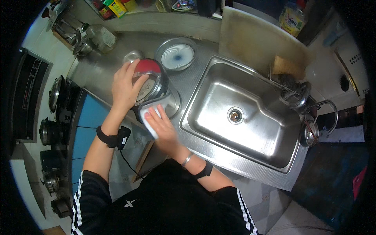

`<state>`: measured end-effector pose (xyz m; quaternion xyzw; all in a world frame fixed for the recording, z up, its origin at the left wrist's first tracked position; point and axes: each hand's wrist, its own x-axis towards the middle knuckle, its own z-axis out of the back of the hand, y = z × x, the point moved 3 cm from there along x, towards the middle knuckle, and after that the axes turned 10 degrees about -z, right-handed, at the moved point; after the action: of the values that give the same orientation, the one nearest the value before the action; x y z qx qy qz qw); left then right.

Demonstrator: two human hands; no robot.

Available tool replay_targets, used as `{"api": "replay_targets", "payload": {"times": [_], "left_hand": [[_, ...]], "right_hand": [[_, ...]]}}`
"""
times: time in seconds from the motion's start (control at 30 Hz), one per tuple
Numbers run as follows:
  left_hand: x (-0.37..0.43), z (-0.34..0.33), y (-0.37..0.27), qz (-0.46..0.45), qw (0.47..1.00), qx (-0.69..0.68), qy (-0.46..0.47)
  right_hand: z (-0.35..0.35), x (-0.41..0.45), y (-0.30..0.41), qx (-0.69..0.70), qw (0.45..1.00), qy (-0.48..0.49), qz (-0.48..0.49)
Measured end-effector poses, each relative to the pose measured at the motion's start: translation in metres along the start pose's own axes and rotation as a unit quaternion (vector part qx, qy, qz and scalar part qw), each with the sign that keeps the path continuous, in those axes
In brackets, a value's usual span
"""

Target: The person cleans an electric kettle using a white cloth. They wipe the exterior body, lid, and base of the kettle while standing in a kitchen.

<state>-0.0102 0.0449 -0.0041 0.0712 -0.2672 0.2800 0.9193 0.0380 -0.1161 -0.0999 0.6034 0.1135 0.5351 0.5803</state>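
On the steel counter left of the sink stands an electric kettle (173, 100) with a steel body, a black rim and a red part on its lid. My left hand (126, 85) rests on the top of the kettle, thumb and fingers spread over the lid's edge. A folded white cloth (149, 123) lies under my right hand (163, 126), which presses it against the kettle's side near the dark handle. Part of the kettle's near side is hidden by the cloth and my hands.
Right of the kettle is a steel sink (217, 102) with a faucet (326, 102). Behind the kettle are a bowl with a ribbed plate (177, 55), a small metal bowl (133, 55) and a glass jar (101, 36). A large cutting board (252, 38) leans behind the sink.
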Motion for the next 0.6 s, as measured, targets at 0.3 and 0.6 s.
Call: {"api": "replay_targets", "payload": {"times": [0.3, 0.6], "left_hand": [[-0.001, 0.003, 0.001, 0.007, 1.0, -0.013, -0.007], [0.001, -0.01, 0.001, 0.017, 1.0, -0.007, -0.011]], "right_hand": [[0.039, -0.024, -0.021, 0.051, 0.964, 0.008, -0.261], [0.0, 0.03, 0.029, -0.177, 0.984, 0.014, 0.029]]}}
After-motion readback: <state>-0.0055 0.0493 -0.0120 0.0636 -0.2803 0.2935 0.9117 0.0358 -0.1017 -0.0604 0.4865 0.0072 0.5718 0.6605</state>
